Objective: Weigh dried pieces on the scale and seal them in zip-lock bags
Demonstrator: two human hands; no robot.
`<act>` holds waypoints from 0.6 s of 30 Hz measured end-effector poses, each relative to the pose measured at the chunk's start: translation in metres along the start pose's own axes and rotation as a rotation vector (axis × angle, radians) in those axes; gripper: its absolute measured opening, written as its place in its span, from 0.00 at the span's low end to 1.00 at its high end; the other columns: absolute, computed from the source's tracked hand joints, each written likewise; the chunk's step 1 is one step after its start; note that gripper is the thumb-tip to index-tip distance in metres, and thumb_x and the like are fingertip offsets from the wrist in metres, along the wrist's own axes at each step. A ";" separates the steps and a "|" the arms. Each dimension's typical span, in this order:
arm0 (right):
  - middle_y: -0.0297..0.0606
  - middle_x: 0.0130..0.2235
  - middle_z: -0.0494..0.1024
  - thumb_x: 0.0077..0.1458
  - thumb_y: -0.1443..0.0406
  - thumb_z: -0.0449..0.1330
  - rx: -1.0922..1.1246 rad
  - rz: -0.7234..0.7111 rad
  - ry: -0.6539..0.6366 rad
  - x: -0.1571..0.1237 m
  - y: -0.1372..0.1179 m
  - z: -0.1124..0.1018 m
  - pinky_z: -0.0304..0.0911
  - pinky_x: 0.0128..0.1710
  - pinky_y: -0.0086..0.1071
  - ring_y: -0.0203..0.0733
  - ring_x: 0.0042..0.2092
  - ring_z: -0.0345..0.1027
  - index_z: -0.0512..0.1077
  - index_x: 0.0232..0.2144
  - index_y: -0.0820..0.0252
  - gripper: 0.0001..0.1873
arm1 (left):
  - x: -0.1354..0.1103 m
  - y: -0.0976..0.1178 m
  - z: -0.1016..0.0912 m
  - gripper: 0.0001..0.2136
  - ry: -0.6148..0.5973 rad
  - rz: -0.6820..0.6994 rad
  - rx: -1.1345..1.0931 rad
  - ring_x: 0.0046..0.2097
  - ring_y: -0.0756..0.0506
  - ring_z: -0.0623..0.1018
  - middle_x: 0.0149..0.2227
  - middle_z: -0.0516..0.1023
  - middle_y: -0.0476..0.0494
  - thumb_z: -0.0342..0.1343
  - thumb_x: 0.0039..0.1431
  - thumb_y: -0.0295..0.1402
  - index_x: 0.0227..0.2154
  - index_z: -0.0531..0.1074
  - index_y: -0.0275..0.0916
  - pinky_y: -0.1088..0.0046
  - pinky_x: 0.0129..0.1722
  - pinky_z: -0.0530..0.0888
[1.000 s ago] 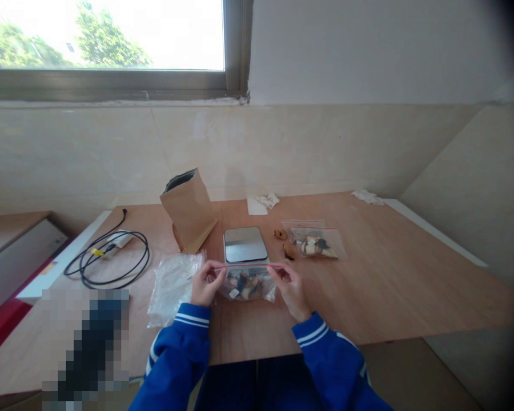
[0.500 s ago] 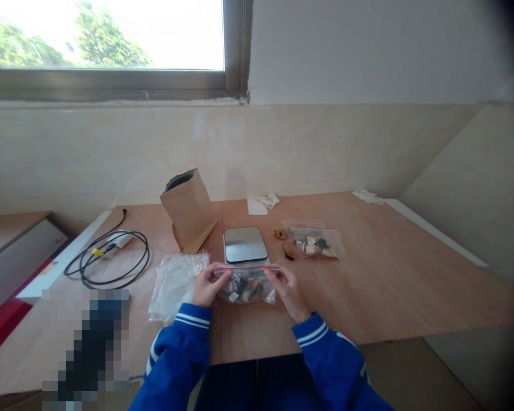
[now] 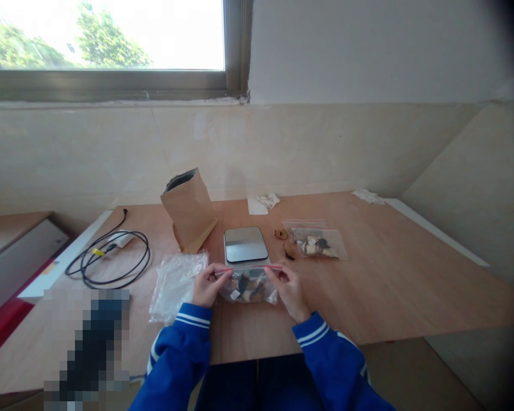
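Daylight comes through the window at far left, above a pale tiled wall and a wooden table. Near the table's front edge, just on the near side of a silver-topped scale, is the bag between my hands. My left hand pinches one end of its red-lined top and my right hand the other, thumbs and fingers closed on the plastic, neither palm wrapped round it. For working this strip, I'd judge it best to keep the top level and flat, press evenly along the whole line, and keep the pieces well below it (a crumb in the track could spoil the seal). Whether it is fully shut, I cannot tell.

The bag is clear and a little crinkled, its lower part bulging with tan and dark dried pieces; a small white square shows at lower left. I can't make out whether its bottom touches the wood.

To the right of the scale are two loose brown bits, beside another filled bag. To the left lie flat clear bags, with an open paper bag beyond and a coiled cable farther left.
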State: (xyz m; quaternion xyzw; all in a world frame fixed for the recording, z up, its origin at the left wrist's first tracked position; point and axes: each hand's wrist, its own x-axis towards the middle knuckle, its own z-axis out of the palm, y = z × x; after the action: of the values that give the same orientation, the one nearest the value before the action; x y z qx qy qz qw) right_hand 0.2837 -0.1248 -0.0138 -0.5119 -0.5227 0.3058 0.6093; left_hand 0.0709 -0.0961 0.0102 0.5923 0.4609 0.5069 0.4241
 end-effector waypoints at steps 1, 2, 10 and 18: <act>0.34 0.29 0.69 0.52 0.58 0.62 -0.010 -0.007 0.001 0.000 -0.001 0.000 0.61 0.29 0.30 0.36 0.30 0.64 0.77 0.29 0.58 0.10 | 0.000 0.000 0.000 0.12 0.001 0.010 -0.001 0.32 0.47 0.77 0.28 0.78 0.43 0.64 0.46 0.40 0.25 0.75 0.35 0.71 0.34 0.73; 0.33 0.29 0.69 0.52 0.57 0.62 -0.017 -0.013 0.002 0.001 -0.001 0.000 0.61 0.29 0.30 0.36 0.29 0.63 0.77 0.29 0.58 0.10 | 0.000 0.001 0.000 0.12 0.002 0.022 -0.005 0.33 0.46 0.76 0.28 0.78 0.43 0.64 0.46 0.40 0.24 0.75 0.35 0.71 0.35 0.73; 0.33 0.28 0.70 0.52 0.57 0.61 -0.005 0.002 0.002 0.000 -0.005 -0.001 0.61 0.28 0.30 0.36 0.29 0.64 0.77 0.29 0.59 0.12 | 0.001 0.000 -0.002 0.13 -0.024 -0.013 0.007 0.32 0.48 0.75 0.29 0.77 0.45 0.62 0.48 0.41 0.29 0.75 0.35 0.73 0.33 0.72; 0.34 0.30 0.72 0.52 0.56 0.62 0.026 0.042 0.007 -0.001 -0.003 -0.002 0.62 0.30 0.30 0.37 0.31 0.65 0.77 0.30 0.59 0.12 | 0.001 -0.002 -0.002 0.14 -0.012 -0.067 -0.060 0.32 0.48 0.75 0.30 0.77 0.46 0.62 0.49 0.42 0.30 0.74 0.34 0.74 0.33 0.71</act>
State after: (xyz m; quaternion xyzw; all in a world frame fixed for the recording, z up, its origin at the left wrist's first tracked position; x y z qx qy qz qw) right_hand 0.2843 -0.1275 -0.0109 -0.5157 -0.5059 0.3234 0.6111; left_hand 0.0693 -0.0943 0.0092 0.5663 0.4626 0.5025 0.4613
